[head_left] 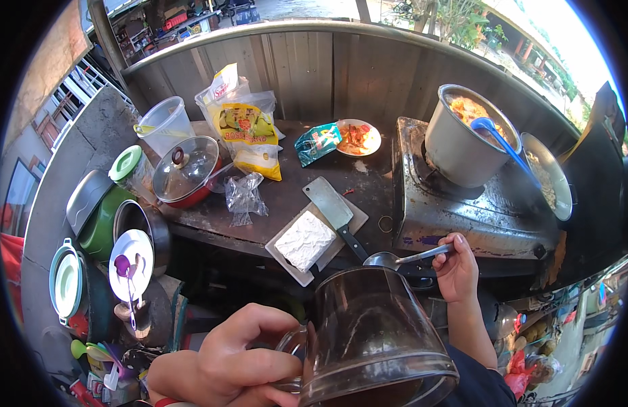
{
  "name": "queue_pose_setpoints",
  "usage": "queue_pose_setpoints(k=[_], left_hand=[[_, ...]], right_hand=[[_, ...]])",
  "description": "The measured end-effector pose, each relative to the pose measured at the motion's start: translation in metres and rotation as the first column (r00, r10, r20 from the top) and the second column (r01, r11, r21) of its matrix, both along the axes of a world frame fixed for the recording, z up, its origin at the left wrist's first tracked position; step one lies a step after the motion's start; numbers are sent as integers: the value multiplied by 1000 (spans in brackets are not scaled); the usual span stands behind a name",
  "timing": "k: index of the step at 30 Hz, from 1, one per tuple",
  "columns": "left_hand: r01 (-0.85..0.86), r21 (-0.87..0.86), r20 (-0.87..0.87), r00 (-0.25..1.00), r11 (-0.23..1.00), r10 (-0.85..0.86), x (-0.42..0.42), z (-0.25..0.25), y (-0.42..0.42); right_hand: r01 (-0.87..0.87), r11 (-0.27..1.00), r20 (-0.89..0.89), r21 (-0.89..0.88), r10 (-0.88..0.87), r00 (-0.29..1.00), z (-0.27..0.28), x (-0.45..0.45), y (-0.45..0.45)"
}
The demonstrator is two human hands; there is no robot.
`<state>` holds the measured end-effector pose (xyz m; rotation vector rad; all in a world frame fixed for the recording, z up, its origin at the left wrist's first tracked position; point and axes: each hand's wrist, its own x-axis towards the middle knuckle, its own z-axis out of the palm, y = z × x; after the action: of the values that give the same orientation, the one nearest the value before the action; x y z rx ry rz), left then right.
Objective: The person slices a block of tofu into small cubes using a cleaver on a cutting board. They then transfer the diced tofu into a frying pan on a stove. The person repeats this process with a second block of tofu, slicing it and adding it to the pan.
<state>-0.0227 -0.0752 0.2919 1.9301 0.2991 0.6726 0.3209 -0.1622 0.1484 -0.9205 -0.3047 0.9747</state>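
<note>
My left hand grips the handle of a large clear glass mug, which is tilted close to the camera. Whether anything is inside it is hard to tell. In my right hand is a metal spoon, held by its handle. The spoon's bowl lies at the mug's far edge; contact is unclear. Beyond them, a white block with a rough surface rests on a cutting board. A cleaver with a black handle lies across the board beside the block.
A gas stove at right bears a tall pot of food with a blue ladle. A plate of red food, a teal packet, yellow-printed bags and a lidded red pan stand farther back. Dishes crowd the left.
</note>
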Motion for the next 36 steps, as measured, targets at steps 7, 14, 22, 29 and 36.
queue_pose_setpoints(k=[7, 14, 22, 29, 36], left_hand=[[-10, 38, 9, 1000, 999, 10, 1, 1, 1], [-22, -40, -27, 999, 999, 21, 3, -7, 5], [-23, -132, -9, 1000, 991, 22, 2, -11, 8], [-36, -147, -49, 998, 989, 29, 1, -13, 11], [-4, -83, -57, 998, 997, 0, 2, -7, 11]], right_hand=[[-19, 1000, -20, 22, 19, 1000, 1, 0, 1], [-11, 1000, -29, 13, 12, 1000, -1, -2, 0], [0, 1000, -13, -15, 0, 1000, 2, -7, 1], [-7, 1000, -26, -4, 7, 1000, -7, -4, 1], [-17, 1000, -28, 13, 17, 999, -8, -4, 0]])
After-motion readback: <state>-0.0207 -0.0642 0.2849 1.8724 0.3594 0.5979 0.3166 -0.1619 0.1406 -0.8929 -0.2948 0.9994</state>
